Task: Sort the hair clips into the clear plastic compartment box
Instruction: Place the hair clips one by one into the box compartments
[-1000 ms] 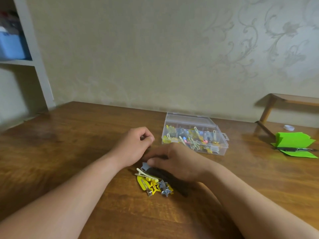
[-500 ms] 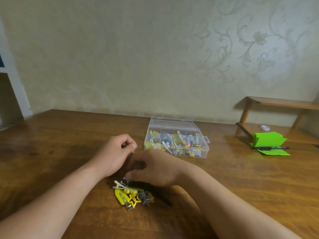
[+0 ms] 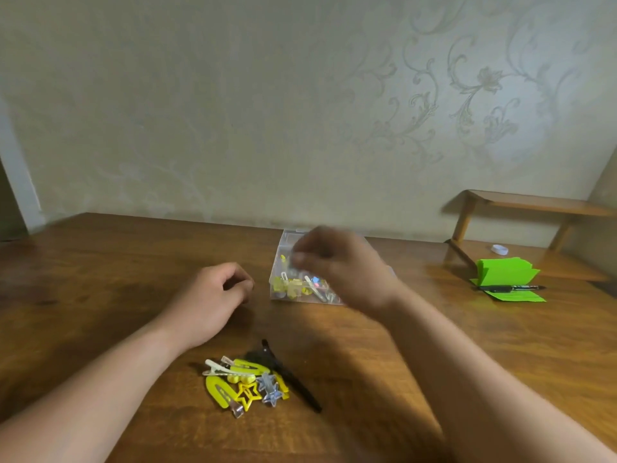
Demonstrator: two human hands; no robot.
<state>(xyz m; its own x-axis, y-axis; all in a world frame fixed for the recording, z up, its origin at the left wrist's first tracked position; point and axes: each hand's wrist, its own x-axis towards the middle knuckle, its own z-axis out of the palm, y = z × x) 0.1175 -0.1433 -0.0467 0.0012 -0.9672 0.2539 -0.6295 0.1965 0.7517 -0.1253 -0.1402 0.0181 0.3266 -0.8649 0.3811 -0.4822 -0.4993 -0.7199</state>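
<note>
The clear plastic compartment box (image 3: pixel 279 293) stands on the wooden table (image 3: pixel 100 279) with several small clips inside. My right hand (image 3: pixel 344 265) hovers over the box, blurred by motion, and its fingertips pinch a small greyish hair clip (image 3: pixel 293 262) above the box's left side. My left hand (image 3: pixel 210 295) rests on the table to the left of the box, its fingers loosely curled, holding nothing that I can see. Closer to me lies a pile of hair clips (image 3: pixel 247 382): yellow ones, a yellow star, a silver star and a long black clip (image 3: pixel 290 379).
At the far right, green folded paper (image 3: pixel 504 272) with a black pen (image 3: pixel 510 288) lies beside a low wooden shelf (image 3: pixel 534 203). A small white round thing (image 3: pixel 499 249) sits under the shelf. The wall runs along the table's far edge.
My right hand has lifted off the pile and moved away to above the box, taking a small clip along. My left hand stays put. The view has shifted right.
</note>
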